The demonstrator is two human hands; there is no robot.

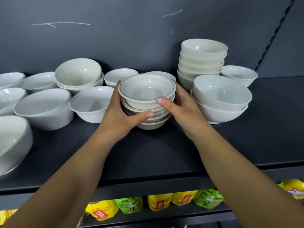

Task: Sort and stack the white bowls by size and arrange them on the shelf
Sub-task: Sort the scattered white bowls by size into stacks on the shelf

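Both hands, left hand [121, 111] and right hand [181, 106], clasp my rimmed stack [147, 99] mid-shelf [164, 153]; tall stack [202, 61] done, left-end loose bowls [44, 109] unsorted, perhaps more beyond.

The yellow packets [102, 211] on the lower shelf [164, 216] carry red labels with Chinese characters, and the green packets [130, 205] dark characters, all too blurred to read.

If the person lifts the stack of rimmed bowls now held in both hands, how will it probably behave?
The rimmed stack looks glossy, so it may be slippery; both the left hand and the right hand clasp its sides. Several bowls are nested and not quite aligned, so the upper ones could shift if tilted. It is probably stiff, breakable and rather heavy for its size.
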